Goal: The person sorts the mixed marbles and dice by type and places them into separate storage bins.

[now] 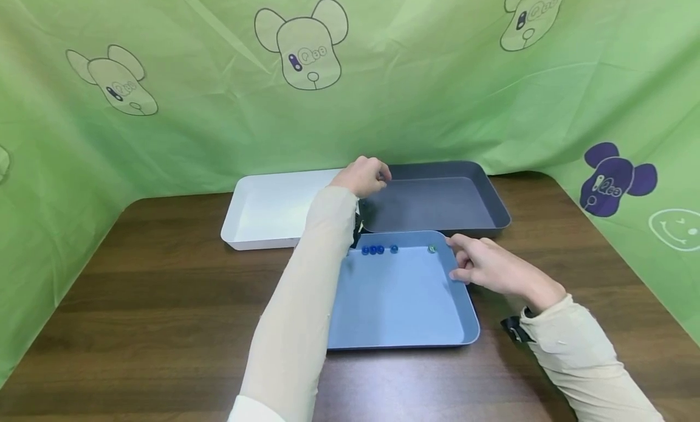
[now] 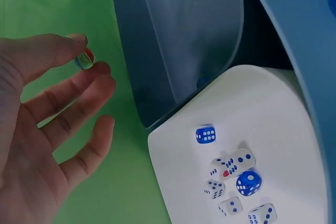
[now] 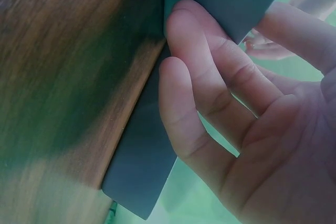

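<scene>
Head view, centre top: we see the left hand point(image 1: 361, 176) raised near where the white tray point(image 1: 273, 206) and the dark tray point(image 1: 437, 203) meet. Left wrist view, upper left: thumb and index finger pinch a glass marble point(image 2: 85, 60) showing red and yellow-green; the other fingers are bent and spread apart. Grip: grasping the marble.

Right hand point(image 1: 487, 265), right of centre in the head view: we record it gripping the wall of the blue tray point(image 1: 404, 300) near its upper right corner; the right wrist view shows fingertips against the outside.

Inside the blue tray, along its far side, we note blue marbles point(image 1: 373, 250) and, farther right, a greenish marble point(image 1: 432, 249). Left wrist view, centre: a blurred blue ball point(image 2: 203, 82) lies in the dark tray. Lower right there: white dice point(image 2: 231, 206) and blue dice point(image 2: 249, 183) lie in the white tray. All three trays rest on the wooden table point(image 1: 164, 300).
</scene>
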### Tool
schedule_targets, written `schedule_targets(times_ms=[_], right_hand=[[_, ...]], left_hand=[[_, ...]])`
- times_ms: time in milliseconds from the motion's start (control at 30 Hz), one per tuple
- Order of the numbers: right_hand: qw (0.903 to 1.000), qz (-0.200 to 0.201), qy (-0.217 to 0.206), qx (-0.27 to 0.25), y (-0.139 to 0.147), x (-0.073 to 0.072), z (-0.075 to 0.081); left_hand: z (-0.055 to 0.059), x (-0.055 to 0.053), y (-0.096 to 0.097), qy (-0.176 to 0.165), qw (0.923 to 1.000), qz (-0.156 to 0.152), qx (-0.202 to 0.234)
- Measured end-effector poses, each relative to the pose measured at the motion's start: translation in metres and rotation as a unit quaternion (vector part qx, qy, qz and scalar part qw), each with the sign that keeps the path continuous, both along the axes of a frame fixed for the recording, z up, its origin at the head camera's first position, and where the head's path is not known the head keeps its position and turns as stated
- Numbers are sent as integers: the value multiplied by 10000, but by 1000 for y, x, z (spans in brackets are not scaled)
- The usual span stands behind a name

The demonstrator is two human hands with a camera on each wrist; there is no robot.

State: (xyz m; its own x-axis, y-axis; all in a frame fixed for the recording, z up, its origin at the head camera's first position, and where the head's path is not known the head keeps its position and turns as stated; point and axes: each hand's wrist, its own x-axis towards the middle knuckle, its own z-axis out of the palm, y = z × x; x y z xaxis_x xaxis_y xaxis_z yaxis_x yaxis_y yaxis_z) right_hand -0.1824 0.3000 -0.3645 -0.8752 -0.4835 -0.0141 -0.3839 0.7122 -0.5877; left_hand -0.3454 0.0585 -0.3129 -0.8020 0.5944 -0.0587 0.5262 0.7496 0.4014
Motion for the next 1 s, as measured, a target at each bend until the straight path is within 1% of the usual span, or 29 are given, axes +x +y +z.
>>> schedule_targets(times_ms=[100, 300, 367, 467, 700, 1000], right_hand=[[10000, 10, 8, 4, -1, 0, 0], [10000, 20, 23, 5, 0, -1, -2], [10000, 0, 11, 23, 0, -1, -2], [10000, -7, 18, 39, 0, -1, -3], [10000, 17, 41, 39, 0, -1, -2], [10000, 18, 64, 46, 0, -2, -3]], left_hand=[[1, 1, -1, 29, 9999, 135, -93], [0, 4, -3, 419, 9978, 374, -348], [0, 4, -3, 461, 9974, 401, -379], [0, 4, -4, 454, 9976, 383, -354], [-2, 4, -5, 303, 9986, 369, -226], [0, 5, -6, 318, 9986, 358, -223]])
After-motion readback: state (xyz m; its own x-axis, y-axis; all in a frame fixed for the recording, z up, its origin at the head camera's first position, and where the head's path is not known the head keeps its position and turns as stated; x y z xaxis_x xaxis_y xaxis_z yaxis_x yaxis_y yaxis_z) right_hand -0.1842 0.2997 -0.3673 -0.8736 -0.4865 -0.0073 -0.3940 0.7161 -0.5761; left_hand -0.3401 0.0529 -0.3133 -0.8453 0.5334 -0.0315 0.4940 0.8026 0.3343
